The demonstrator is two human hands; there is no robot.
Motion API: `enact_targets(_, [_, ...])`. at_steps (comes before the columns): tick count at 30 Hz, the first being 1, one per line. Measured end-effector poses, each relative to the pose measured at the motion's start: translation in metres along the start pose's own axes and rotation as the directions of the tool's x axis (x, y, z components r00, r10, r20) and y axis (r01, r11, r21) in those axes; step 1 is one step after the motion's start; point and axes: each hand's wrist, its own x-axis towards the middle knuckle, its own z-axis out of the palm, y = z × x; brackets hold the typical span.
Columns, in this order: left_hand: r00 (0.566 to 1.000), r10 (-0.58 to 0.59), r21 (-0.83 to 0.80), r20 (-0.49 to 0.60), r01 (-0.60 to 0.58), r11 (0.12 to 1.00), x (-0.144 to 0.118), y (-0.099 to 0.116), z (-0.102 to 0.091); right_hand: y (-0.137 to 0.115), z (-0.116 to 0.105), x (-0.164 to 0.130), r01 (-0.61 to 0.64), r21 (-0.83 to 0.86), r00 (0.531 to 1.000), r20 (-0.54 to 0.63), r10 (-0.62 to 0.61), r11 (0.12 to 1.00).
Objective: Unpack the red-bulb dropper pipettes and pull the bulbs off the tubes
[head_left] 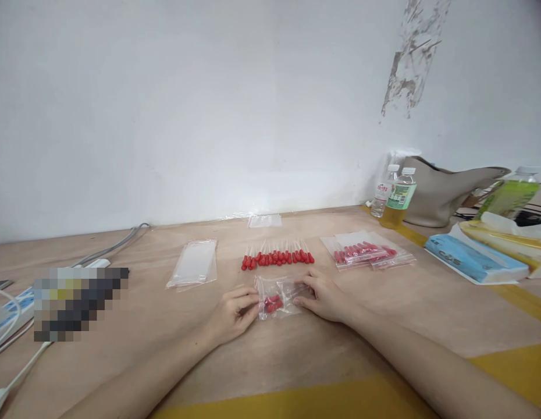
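Observation:
A clear zip bag (285, 291) lies on the table between my hands, with a few red-bulbed droppers (274, 304) inside. My left hand (236, 314) is closed at the bag's left edge, its fingertips partly hidden. At the other end, my right hand (325, 295) grips the bag between thumb and fingers. Just beyond the bag, a row of loose droppers (277, 257) has red bulbs towards me and thin clear stems pointing away. A stack of flat clear bags (194, 263) lies to the left. On the right are several bags (364, 250) with red-bulbed droppers inside.
Another clear packet (265, 220) lies near the wall. At the right stand drink bottles (399, 198), a grey-brown bag-like container (431, 195) and a blue tissue pack (475, 259). A power strip (91, 265), cables and a blurred-out object (78, 305) occupy the left side.

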Motion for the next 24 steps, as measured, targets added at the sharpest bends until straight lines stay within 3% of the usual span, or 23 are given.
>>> enact_targets(7, [0.986, -0.026, -0.064, 0.162, 0.037, 0.997, 0.022, 0.01, 0.006, 0.002, 0.003, 0.002, 0.007, -0.016, 0.998, -0.058, -0.008, 1.0])
enact_targets(12, [0.96, 0.06, -0.081, 0.272, -0.04, 0.996, 0.025, 0.014, 0.002, 0.002, 0.005, 0.004, -0.026, -0.01, 0.995, -0.1, 0.025, 1.0])
enact_targets(15, [0.97, 0.068, -0.05, 0.232, -0.058, 0.997, 0.02, 0.013, 0.004, 0.002, 0.005, 0.004, -0.03, -0.011, 0.993, -0.114, 0.028, 1.0])
enact_targets(19, [0.989, -0.013, -0.011, 0.145, 0.015, 1.0, 0.013, 0.007, 0.006, 0.003, 0.004, 0.004, -0.037, -0.005, 0.995, -0.089, 0.037, 0.999])
enact_targets(24, [0.968, 0.017, -0.077, 0.251, 0.002, 0.997, 0.016, 0.003, -0.002, 0.004, 0.003, 0.003, -0.037, -0.006, 0.997, -0.068, 0.036, 0.999])
